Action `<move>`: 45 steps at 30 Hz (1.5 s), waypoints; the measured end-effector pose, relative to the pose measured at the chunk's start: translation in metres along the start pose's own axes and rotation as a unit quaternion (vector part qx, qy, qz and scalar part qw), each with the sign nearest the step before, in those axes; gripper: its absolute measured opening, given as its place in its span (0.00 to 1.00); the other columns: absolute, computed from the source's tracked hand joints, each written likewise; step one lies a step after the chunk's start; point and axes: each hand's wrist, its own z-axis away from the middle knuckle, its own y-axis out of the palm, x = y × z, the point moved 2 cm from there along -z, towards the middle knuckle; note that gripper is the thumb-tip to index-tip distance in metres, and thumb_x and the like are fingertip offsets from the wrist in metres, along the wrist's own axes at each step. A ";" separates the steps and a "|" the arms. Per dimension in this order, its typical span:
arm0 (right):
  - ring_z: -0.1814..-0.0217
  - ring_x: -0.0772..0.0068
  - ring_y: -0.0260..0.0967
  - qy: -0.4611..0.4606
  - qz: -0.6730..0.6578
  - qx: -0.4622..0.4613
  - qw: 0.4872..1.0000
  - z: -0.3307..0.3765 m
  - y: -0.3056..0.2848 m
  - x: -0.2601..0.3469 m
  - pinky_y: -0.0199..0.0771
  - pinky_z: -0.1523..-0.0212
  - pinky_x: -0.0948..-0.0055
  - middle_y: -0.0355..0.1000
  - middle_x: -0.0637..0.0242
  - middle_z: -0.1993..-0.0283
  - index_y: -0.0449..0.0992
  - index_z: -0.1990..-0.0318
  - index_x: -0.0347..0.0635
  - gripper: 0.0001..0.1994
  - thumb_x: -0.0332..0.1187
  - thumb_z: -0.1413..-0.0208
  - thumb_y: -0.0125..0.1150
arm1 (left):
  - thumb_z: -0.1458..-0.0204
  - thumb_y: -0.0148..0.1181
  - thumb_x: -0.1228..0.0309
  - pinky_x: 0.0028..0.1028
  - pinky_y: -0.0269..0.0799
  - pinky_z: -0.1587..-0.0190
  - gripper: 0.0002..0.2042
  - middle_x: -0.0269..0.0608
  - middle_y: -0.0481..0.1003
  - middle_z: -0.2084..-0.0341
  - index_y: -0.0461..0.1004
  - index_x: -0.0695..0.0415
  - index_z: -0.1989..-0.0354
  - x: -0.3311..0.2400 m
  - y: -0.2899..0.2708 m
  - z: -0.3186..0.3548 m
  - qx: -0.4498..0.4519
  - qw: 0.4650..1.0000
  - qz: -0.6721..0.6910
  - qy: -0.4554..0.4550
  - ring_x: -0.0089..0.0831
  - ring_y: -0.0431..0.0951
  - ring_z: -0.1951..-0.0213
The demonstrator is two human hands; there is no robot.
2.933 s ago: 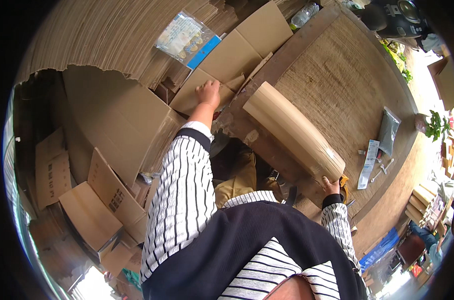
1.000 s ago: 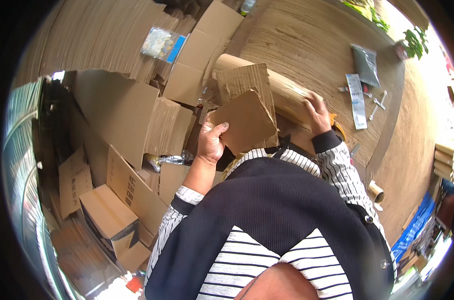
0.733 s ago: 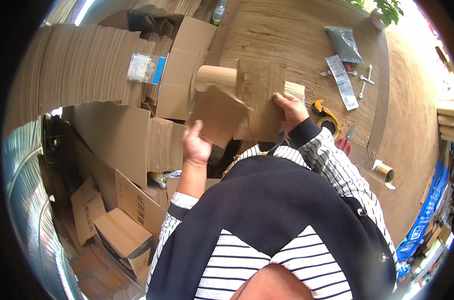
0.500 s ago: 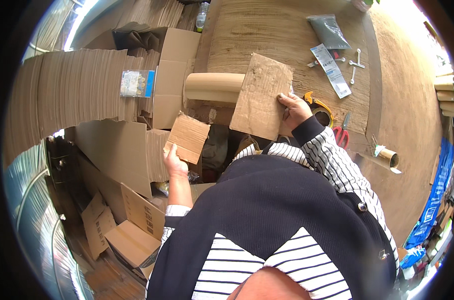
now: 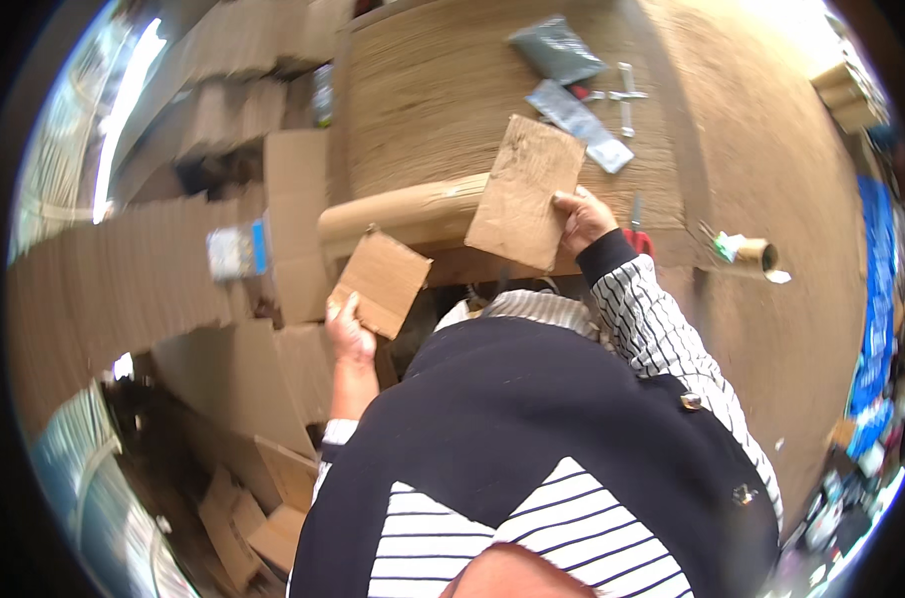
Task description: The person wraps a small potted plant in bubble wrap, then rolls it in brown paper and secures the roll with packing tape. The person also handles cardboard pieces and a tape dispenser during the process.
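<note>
My left hand [image 5: 352,331] grips a small squarish cardboard piece [image 5: 389,282] by its lower left edge, thumb on top. A larger rectangular cardboard piece [image 5: 525,189] is pinched in my right hand [image 5: 584,219] at its right edge. The two pieces are held apart, in front of my chest. Behind them lies a long brown cardboard roll [image 5: 403,209] along the near edge of the wooden table [image 5: 423,95]; the larger piece covers its right end. Red-handled scissors [image 5: 639,239] lie just right of my right hand, partly hidden by the sleeve.
On the table are a grey-filled plastic bag [image 5: 557,50], a pale printed packet [image 5: 582,125] and a metal cross-shaped wrench [image 5: 627,97]. A cardboard tube [image 5: 756,253] is at the right. Stacked cardboard sheets [image 5: 124,284] and a clear bag [image 5: 235,249] stand left; cartons [image 5: 243,528] lie lower left.
The view has turned, so the table and its items appear shifted left and tilted. Both hands keep hold of their cardboard pieces, which stay in nearly the same place before me.
</note>
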 end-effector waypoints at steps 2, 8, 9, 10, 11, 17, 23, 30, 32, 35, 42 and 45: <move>0.56 0.65 0.73 -0.234 0.129 -0.113 0.957 0.029 -0.022 0.078 0.75 0.54 0.64 0.75 0.63 0.55 0.72 0.50 0.38 0.16 0.19 0.48 0.56 | 0.46 0.52 0.80 0.34 0.71 0.47 0.16 0.43 0.74 0.53 0.67 0.62 0.49 -0.005 0.014 -0.001 0.027 0.999 -0.020 -0.008 0.34 0.75 0.53; 0.70 0.66 0.72 -0.687 0.462 -0.472 0.304 0.211 -0.058 0.250 0.72 0.71 0.68 0.73 0.64 0.68 0.75 0.65 0.38 0.09 0.29 0.51 0.70 | 0.44 0.50 0.78 0.41 0.71 0.44 0.17 0.45 0.73 0.51 0.64 0.61 0.44 -0.022 0.032 -0.009 0.067 0.995 -0.069 -0.009 0.38 0.74 0.49; 0.74 0.64 0.70 -0.671 0.508 -0.537 0.062 0.231 -0.056 0.254 0.72 0.73 0.65 0.73 0.64 0.75 0.74 0.73 0.40 0.11 0.37 0.47 0.66 | 0.44 0.50 0.78 0.41 0.71 0.44 0.18 0.45 0.73 0.50 0.64 0.61 0.44 -0.023 0.047 -0.010 0.077 0.995 -0.064 -0.024 0.39 0.74 0.48; 0.71 0.61 0.70 -0.595 0.550 -0.585 0.046 0.221 -0.097 0.252 0.72 0.71 0.63 0.72 0.63 0.74 0.73 0.72 0.40 0.09 0.34 0.47 0.64 | 0.44 0.50 0.78 0.41 0.70 0.44 0.18 0.45 0.73 0.50 0.64 0.61 0.44 -0.026 0.060 -0.009 0.083 0.994 -0.057 -0.037 0.39 0.74 0.48; 0.68 0.59 0.70 -0.510 0.584 -0.631 0.022 0.200 -0.164 0.240 0.72 0.69 0.62 0.71 0.61 0.73 0.73 0.71 0.41 0.07 0.32 0.48 0.63 | 0.44 0.50 0.78 0.41 0.70 0.44 0.18 0.45 0.73 0.50 0.64 0.61 0.43 -0.023 0.077 -0.012 0.098 0.992 -0.049 -0.055 0.39 0.74 0.48; 0.56 0.56 0.70 -0.103 0.813 -0.432 0.377 0.113 -0.290 0.063 0.75 0.54 0.59 0.69 0.66 0.56 0.72 0.43 0.66 0.23 0.29 0.45 0.52 | 0.45 0.53 0.80 0.40 0.71 0.45 0.17 0.44 0.75 0.53 0.65 0.61 0.46 -0.027 0.120 -0.017 0.196 0.978 -0.054 -0.050 0.37 0.76 0.52; 0.63 0.58 0.67 -0.355 0.678 -0.599 0.237 0.137 -0.205 0.126 0.73 0.66 0.60 0.67 0.63 0.65 0.72 0.57 0.48 0.13 0.28 0.52 0.61 | 0.45 0.54 0.79 0.40 0.72 0.46 0.15 0.43 0.75 0.54 0.68 0.60 0.49 -0.004 0.158 -0.032 0.210 0.967 -0.065 -0.132 0.37 0.76 0.54; 0.54 0.55 0.73 -0.067 0.742 -0.453 0.490 0.129 -0.240 0.018 0.74 0.53 0.58 0.75 0.59 0.60 0.78 0.51 0.64 0.15 0.35 0.47 0.57 | 0.45 0.53 0.79 0.40 0.73 0.47 0.18 0.43 0.75 0.56 0.62 0.61 0.45 0.025 0.229 -0.071 0.324 0.920 -0.106 -0.192 0.37 0.76 0.53; 0.55 0.55 0.74 -0.114 0.641 -0.493 0.577 0.160 -0.236 -0.006 0.74 0.55 0.59 0.76 0.57 0.59 0.80 0.56 0.51 0.13 0.36 0.51 0.63 | 0.45 0.53 0.78 0.40 0.74 0.49 0.16 0.42 0.75 0.56 0.64 0.61 0.47 0.032 0.249 -0.059 0.348 0.900 -0.119 -0.233 0.37 0.76 0.54; 0.58 0.70 0.75 -0.216 0.229 -0.474 0.823 0.185 -0.288 -0.065 0.76 0.60 0.68 0.76 0.64 0.62 0.75 0.59 0.39 0.09 0.29 0.46 0.65 | 0.45 0.53 0.77 0.42 0.75 0.51 0.15 0.42 0.75 0.56 0.66 0.61 0.49 0.058 0.285 -0.042 0.422 0.852 -0.147 -0.272 0.38 0.77 0.54; 0.55 0.68 0.74 -0.314 -0.186 -0.435 0.823 0.239 -0.148 -0.142 0.79 0.56 0.62 0.74 0.63 0.56 0.66 0.45 0.33 0.21 0.28 0.45 0.63 | 0.43 0.56 0.69 0.41 0.71 0.45 0.14 0.40 0.76 0.54 0.71 0.59 0.50 0.103 0.326 0.037 0.596 0.646 -0.224 -0.422 0.37 0.76 0.51; 0.55 0.69 0.74 -0.362 -0.108 -0.343 0.860 0.228 -0.119 -0.162 0.75 0.58 0.73 0.75 0.62 0.57 0.68 0.46 0.33 0.20 0.31 0.44 0.62 | 0.42 0.55 0.68 0.35 0.71 0.46 0.14 0.38 0.77 0.54 0.72 0.58 0.49 0.132 0.307 0.074 0.721 0.453 -0.252 -0.460 0.32 0.76 0.51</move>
